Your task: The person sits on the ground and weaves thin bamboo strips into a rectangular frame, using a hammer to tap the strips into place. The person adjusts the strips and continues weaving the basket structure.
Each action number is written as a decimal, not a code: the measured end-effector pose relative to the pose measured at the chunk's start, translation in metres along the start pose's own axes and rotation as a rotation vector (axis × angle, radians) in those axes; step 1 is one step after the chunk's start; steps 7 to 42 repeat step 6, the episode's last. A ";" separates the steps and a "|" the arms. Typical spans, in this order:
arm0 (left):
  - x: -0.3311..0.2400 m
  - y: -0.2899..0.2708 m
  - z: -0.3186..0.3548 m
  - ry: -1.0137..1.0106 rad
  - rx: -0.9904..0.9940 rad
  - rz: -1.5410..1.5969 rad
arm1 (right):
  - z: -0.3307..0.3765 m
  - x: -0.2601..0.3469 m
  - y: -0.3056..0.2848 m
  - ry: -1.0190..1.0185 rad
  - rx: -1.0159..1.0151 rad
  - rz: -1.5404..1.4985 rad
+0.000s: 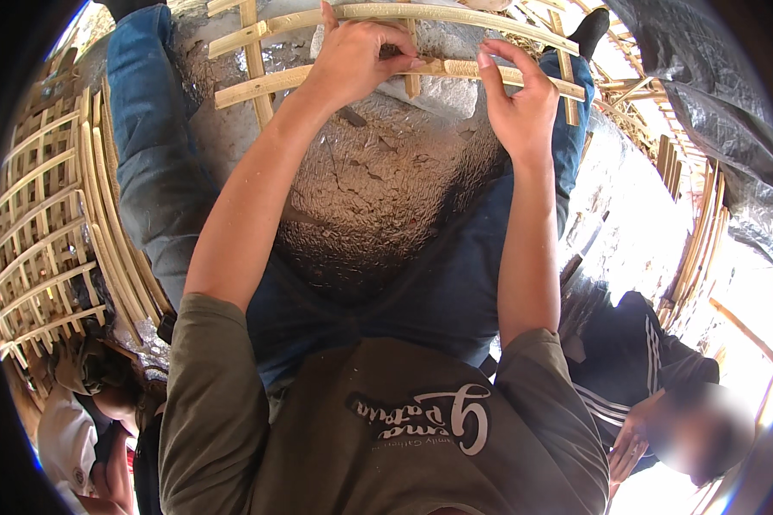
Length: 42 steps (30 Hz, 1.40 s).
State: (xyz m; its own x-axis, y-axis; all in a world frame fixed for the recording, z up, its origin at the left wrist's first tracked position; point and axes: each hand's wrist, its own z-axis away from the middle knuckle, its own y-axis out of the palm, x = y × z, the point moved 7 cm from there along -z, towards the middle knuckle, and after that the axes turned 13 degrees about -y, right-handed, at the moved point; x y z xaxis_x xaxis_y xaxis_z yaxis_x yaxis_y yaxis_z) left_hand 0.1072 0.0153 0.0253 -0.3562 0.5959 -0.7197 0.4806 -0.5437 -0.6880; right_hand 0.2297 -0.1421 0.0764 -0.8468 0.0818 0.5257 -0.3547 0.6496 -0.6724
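A lattice of pale bamboo slats point(270, 83) lies across the far part of the view, with lengthwise strips crossing shorter ones. My left hand point(358, 58) is over its left middle. The thumb presses along the nearer long slat and the fingers curl close to it, while one finger points up past the farther slat. Right of a crossing, my right hand point(522, 103) is at the same nearer slat. Its thumb and index fingertips come close together in a pinch; whatever is between them is too small to make out.
A pale stone block point(451, 101) is under the lattice between my spread legs, on a dark crinkled sheet point(369, 180). Stacked bamboo lattices point(39, 215) stand at the left. Another person point(636, 369) sits at the lower right, and one more point(82, 438) at the lower left.
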 end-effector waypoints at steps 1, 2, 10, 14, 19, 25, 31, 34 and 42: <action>0.008 0.004 0.000 0.037 -0.065 -0.085 | -0.001 0.002 0.003 -0.042 0.056 0.052; 0.007 0.004 0.000 0.042 -0.053 -0.084 | 0.001 0.002 0.004 -0.082 0.112 0.110; 0.005 0.005 0.000 0.083 -0.091 -0.099 | 0.023 0.000 0.016 -0.111 0.338 0.271; 0.005 0.005 0.000 0.083 -0.091 -0.099 | 0.023 0.000 0.016 -0.111 0.338 0.271; 0.005 0.005 0.000 0.083 -0.091 -0.099 | 0.023 0.000 0.016 -0.111 0.338 0.271; 0.005 0.005 0.000 0.083 -0.091 -0.099 | 0.023 0.000 0.016 -0.111 0.338 0.271; 0.005 0.005 0.000 0.083 -0.091 -0.099 | 0.023 0.000 0.016 -0.111 0.338 0.271; 0.005 0.005 0.000 0.083 -0.091 -0.099 | 0.023 0.000 0.016 -0.111 0.338 0.271; 0.005 0.005 0.000 0.083 -0.091 -0.099 | 0.023 0.000 0.016 -0.111 0.338 0.271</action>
